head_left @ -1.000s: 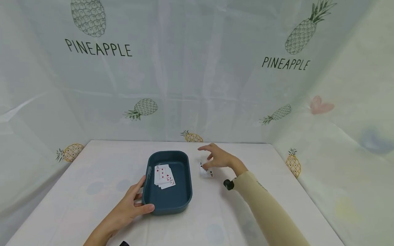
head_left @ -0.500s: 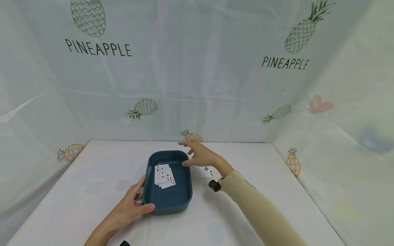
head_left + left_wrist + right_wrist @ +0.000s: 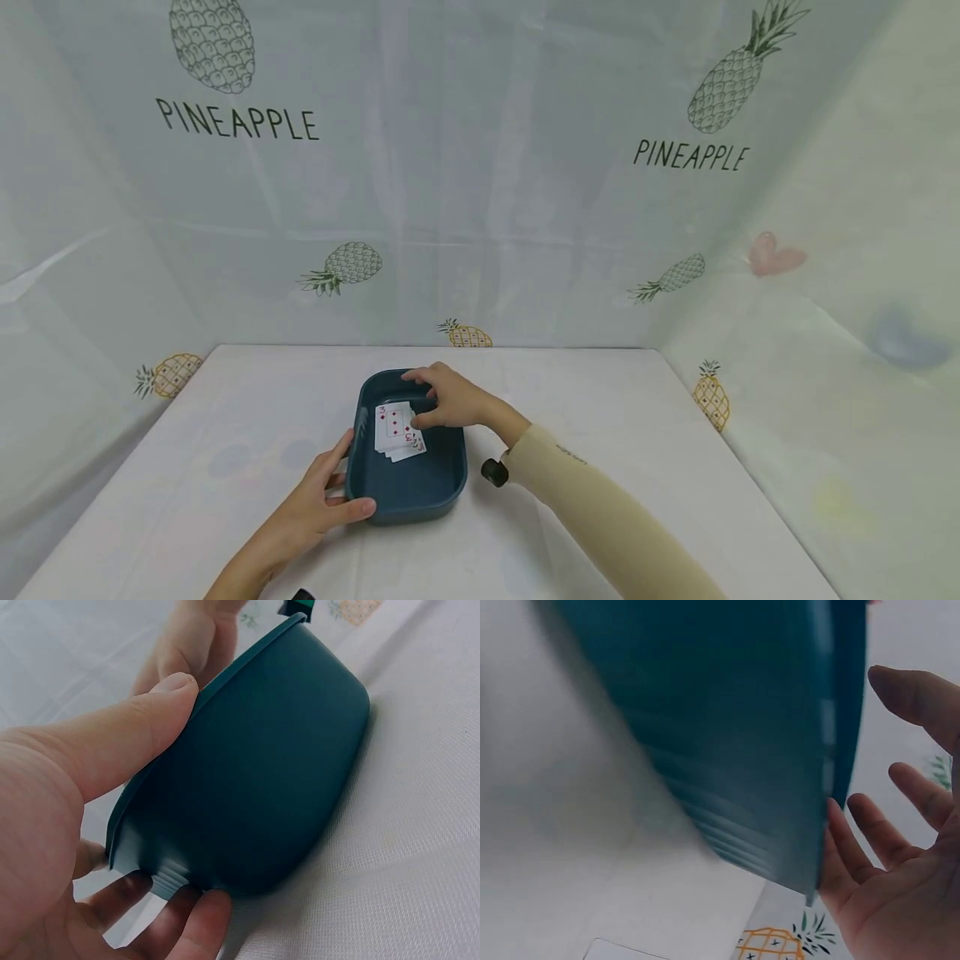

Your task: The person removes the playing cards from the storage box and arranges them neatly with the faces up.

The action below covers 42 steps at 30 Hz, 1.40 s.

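A dark blue tray (image 3: 411,503) sits mid-table with a fanned pile of playing cards (image 3: 397,430) inside, a three of diamonds on top. My left hand (image 3: 324,492) grips the tray's near left corner, thumb on the rim, fingers against the outer wall; the left wrist view shows this grip (image 3: 112,742) on the tray (image 3: 262,787). My right hand (image 3: 444,398) reaches over the tray's far right part, fingers bent down to the cards. In the right wrist view that hand (image 3: 900,847) shows loose, spread fingers beside the tray wall (image 3: 727,712), with no card in it.
The table (image 3: 637,467) has a pale cloth and is walled by pineapple-print curtains at the back and both sides. My forearm covers the spot right of the tray. A flat white corner (image 3: 622,951) shows low in the right wrist view.
My right hand moved left from the ace of spades lying right of the tray to above the cards in the tray. That ace is now out of sight. The left hand stayed put.
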Each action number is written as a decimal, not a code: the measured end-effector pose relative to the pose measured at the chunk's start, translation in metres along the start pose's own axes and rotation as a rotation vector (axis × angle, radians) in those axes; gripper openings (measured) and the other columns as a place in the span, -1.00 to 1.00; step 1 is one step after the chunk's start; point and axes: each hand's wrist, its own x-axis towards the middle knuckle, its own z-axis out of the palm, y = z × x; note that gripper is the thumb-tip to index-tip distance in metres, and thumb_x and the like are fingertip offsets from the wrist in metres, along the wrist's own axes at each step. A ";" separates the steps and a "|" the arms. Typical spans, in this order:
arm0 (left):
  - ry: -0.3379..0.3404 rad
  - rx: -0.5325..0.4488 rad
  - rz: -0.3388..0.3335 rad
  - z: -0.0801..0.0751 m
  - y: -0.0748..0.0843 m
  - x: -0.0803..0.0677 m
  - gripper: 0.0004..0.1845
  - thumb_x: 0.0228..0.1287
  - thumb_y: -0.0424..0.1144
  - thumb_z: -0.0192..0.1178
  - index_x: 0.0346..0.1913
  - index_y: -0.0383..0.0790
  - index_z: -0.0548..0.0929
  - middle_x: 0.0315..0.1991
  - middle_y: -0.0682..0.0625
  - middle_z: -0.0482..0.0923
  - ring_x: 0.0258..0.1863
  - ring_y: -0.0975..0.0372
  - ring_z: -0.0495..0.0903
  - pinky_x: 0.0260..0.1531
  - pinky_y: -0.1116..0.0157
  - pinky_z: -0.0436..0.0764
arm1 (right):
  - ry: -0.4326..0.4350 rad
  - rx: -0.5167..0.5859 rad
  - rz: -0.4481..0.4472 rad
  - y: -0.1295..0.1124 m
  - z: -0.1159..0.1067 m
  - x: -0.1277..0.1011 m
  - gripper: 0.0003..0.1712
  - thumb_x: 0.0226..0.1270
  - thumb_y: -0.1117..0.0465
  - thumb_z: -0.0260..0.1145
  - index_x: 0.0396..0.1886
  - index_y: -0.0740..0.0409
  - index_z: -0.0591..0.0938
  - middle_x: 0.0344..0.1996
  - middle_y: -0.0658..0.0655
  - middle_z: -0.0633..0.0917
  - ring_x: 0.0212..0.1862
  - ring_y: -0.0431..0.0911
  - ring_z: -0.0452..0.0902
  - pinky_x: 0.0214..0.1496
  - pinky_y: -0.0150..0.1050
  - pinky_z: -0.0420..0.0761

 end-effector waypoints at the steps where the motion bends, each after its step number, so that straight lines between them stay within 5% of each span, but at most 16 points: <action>1: 0.000 0.002 -0.002 0.000 0.000 0.000 0.19 0.31 -0.03 0.53 0.76 0.11 -0.11 0.65 -0.26 -0.08 0.45 -0.23 0.36 0.25 -0.04 0.63 | -0.008 -0.010 0.001 0.001 0.002 0.001 -0.11 0.35 0.08 0.56 0.60 0.05 0.41 0.40 0.29 0.45 0.29 0.20 0.56 0.22 -0.16 0.64; 14: -0.015 -0.024 -0.001 0.001 -0.002 -0.001 0.19 0.33 -0.04 0.52 0.76 0.11 -0.13 0.64 -0.28 -0.11 0.46 -0.26 0.36 0.24 -0.04 0.63 | -0.088 -0.119 -0.015 0.004 0.016 0.015 -0.17 0.36 0.04 0.57 0.56 0.07 0.47 0.33 0.28 0.52 0.16 0.08 0.59 0.13 -0.31 0.59; 22: -0.018 -0.020 0.018 0.000 -0.001 -0.002 0.17 0.33 -0.04 0.51 0.76 0.11 -0.12 0.65 -0.26 -0.10 0.48 -0.25 0.32 0.23 -0.04 0.63 | -0.043 -0.199 0.006 -0.001 0.026 0.020 -0.23 0.37 0.00 0.55 0.52 0.00 0.52 0.31 0.19 0.57 0.14 -0.06 0.57 0.22 -0.25 0.59; 30: -0.027 -0.040 0.022 0.000 -0.002 0.000 0.19 0.33 -0.08 0.52 0.76 0.13 -0.13 0.65 -0.28 -0.12 0.47 -0.28 0.35 0.21 -0.02 0.66 | -0.008 -0.347 0.019 0.004 0.039 0.023 -0.26 0.35 -0.15 0.54 0.49 -0.21 0.56 0.18 0.02 0.64 -0.06 -0.24 0.51 0.03 -0.31 0.60; 42: -0.030 -0.039 0.026 -0.001 -0.001 0.000 0.18 0.33 -0.10 0.52 0.76 0.13 -0.13 0.64 -0.27 -0.11 0.46 -0.25 0.37 0.23 0.00 0.64 | 0.000 -0.473 0.092 0.003 0.048 0.029 -0.14 0.28 -0.28 0.54 0.54 -0.22 0.52 0.39 -0.04 0.58 0.32 -0.12 0.56 0.33 -0.10 0.61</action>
